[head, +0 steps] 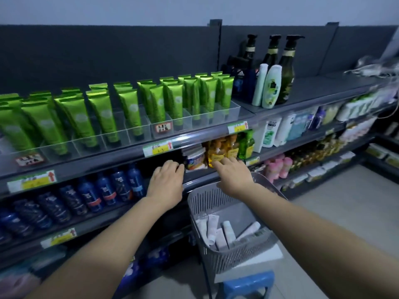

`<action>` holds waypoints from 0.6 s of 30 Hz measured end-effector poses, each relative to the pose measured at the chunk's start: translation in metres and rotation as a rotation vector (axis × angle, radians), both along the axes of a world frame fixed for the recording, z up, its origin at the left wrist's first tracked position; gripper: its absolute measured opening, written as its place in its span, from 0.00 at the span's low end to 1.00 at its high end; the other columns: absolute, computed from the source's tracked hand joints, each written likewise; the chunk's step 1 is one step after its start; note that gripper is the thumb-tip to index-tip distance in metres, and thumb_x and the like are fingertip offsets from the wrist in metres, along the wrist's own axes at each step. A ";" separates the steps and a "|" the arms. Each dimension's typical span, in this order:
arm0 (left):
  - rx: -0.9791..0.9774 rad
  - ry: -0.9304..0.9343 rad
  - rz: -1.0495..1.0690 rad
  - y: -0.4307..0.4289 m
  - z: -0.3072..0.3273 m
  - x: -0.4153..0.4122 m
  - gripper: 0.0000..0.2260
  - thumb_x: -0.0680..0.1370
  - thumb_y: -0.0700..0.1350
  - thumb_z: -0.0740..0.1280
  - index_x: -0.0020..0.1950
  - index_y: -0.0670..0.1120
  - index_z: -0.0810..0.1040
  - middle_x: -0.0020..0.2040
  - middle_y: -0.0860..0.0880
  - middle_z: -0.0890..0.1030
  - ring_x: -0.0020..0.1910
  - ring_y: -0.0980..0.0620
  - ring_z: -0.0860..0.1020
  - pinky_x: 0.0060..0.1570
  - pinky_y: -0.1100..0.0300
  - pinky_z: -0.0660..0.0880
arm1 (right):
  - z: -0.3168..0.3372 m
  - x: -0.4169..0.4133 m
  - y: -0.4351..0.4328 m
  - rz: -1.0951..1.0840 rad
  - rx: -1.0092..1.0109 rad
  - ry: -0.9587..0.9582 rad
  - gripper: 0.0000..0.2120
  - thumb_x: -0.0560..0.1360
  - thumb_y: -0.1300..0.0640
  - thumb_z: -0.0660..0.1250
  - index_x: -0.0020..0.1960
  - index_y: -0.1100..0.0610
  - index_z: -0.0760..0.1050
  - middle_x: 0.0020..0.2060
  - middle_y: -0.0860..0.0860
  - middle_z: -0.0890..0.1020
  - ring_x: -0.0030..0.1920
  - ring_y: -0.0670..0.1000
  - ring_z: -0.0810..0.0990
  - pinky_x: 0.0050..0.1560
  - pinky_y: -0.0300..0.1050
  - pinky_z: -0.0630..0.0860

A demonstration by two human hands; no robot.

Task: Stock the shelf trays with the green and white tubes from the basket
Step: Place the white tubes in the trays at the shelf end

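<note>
Reaching: left hand (167,180) and right hand (234,175) empty, fingers loose.
Green tubes (129,111) fill trays (235,108); white tubes (228,234) lie in basket (216,258).

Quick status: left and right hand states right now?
Left hand: open, loosely curled, holding nothing.
Right hand: open, stretched toward the shelf, holding nothing.

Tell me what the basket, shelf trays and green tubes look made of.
Basket: grey moulded plastic, matt, slotted walls. Shelf trays: clear rigid plastic, probably acrylic; tubes show through. Green tubes: soft plastic or laminate, metallic sheen, crimped ends.
</note>
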State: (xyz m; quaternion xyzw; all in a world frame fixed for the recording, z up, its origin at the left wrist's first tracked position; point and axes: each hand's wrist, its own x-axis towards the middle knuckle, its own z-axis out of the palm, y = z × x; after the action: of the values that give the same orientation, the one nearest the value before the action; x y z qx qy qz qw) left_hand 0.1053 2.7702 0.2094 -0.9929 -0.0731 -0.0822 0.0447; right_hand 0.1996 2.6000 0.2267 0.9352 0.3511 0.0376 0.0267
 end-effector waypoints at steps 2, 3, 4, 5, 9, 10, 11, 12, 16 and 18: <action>-0.018 0.034 -0.037 -0.011 -0.018 0.014 0.26 0.76 0.49 0.66 0.71 0.44 0.63 0.67 0.46 0.67 0.69 0.47 0.62 0.66 0.53 0.63 | -0.019 0.012 -0.012 -0.033 -0.032 0.041 0.23 0.75 0.54 0.67 0.67 0.55 0.65 0.64 0.56 0.72 0.65 0.59 0.68 0.61 0.53 0.67; -0.029 0.055 -0.051 -0.015 -0.028 0.022 0.26 0.76 0.49 0.66 0.71 0.44 0.63 0.67 0.46 0.68 0.69 0.46 0.62 0.65 0.52 0.63 | -0.029 0.018 -0.018 -0.047 -0.048 0.060 0.23 0.75 0.54 0.67 0.68 0.55 0.65 0.64 0.56 0.72 0.65 0.59 0.68 0.61 0.53 0.67; -0.034 0.076 -0.061 -0.020 -0.037 0.029 0.26 0.76 0.49 0.66 0.72 0.44 0.63 0.67 0.46 0.68 0.69 0.46 0.62 0.66 0.52 0.63 | -0.039 0.024 -0.022 -0.062 -0.064 0.081 0.24 0.75 0.55 0.67 0.68 0.55 0.64 0.64 0.57 0.72 0.65 0.59 0.68 0.61 0.53 0.67; -0.036 0.097 -0.071 -0.024 -0.046 0.037 0.27 0.76 0.49 0.66 0.72 0.44 0.63 0.67 0.46 0.67 0.69 0.46 0.62 0.66 0.52 0.63 | -0.049 0.030 -0.027 -0.077 -0.081 0.102 0.23 0.76 0.56 0.66 0.69 0.55 0.64 0.65 0.57 0.71 0.65 0.60 0.68 0.62 0.53 0.67; -0.077 0.198 -0.125 -0.036 -0.083 0.068 0.27 0.74 0.46 0.67 0.71 0.44 0.64 0.68 0.46 0.67 0.70 0.46 0.62 0.66 0.53 0.62 | -0.088 0.053 -0.040 -0.126 -0.157 0.203 0.23 0.76 0.56 0.66 0.69 0.56 0.64 0.64 0.58 0.71 0.65 0.60 0.68 0.63 0.54 0.66; -0.087 0.223 -0.134 -0.039 -0.092 0.074 0.26 0.74 0.45 0.67 0.71 0.45 0.64 0.68 0.46 0.67 0.69 0.46 0.62 0.66 0.53 0.61 | -0.098 0.058 -0.043 -0.137 -0.174 0.234 0.24 0.76 0.55 0.66 0.69 0.56 0.64 0.64 0.58 0.71 0.65 0.60 0.68 0.63 0.54 0.66; -0.093 0.249 -0.142 -0.042 -0.100 0.081 0.25 0.74 0.44 0.66 0.70 0.45 0.65 0.68 0.46 0.67 0.69 0.47 0.63 0.66 0.54 0.61 | -0.108 0.062 -0.046 -0.149 -0.189 0.266 0.24 0.75 0.55 0.67 0.69 0.56 0.65 0.64 0.57 0.71 0.65 0.60 0.68 0.63 0.54 0.66; -0.095 0.274 -0.153 -0.044 -0.109 0.087 0.24 0.74 0.43 0.66 0.70 0.45 0.65 0.68 0.46 0.67 0.69 0.47 0.63 0.67 0.54 0.61 | -0.119 0.067 -0.048 -0.158 -0.201 0.293 0.24 0.75 0.54 0.68 0.69 0.55 0.65 0.64 0.57 0.71 0.65 0.59 0.68 0.63 0.54 0.66; -0.098 0.380 -0.193 -0.050 -0.146 0.104 0.20 0.74 0.40 0.63 0.67 0.45 0.68 0.66 0.46 0.69 0.67 0.47 0.65 0.66 0.55 0.63 | -0.157 0.080 -0.060 -0.194 -0.255 0.379 0.25 0.75 0.56 0.67 0.70 0.55 0.64 0.66 0.57 0.71 0.66 0.59 0.68 0.64 0.53 0.67; -0.101 0.429 -0.189 -0.052 -0.163 0.109 0.21 0.75 0.41 0.64 0.68 0.46 0.67 0.64 0.46 0.70 0.65 0.47 0.66 0.64 0.55 0.64 | -0.174 0.086 -0.067 -0.203 -0.277 0.422 0.24 0.76 0.56 0.66 0.70 0.55 0.65 0.65 0.56 0.72 0.66 0.58 0.68 0.63 0.52 0.67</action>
State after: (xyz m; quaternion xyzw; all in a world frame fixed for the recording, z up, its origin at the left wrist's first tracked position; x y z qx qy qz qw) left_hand 0.2145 2.7181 0.0464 -0.9911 0.0272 0.1306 0.0016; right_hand 0.2855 2.5328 0.0528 0.9402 0.2553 -0.2094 0.0841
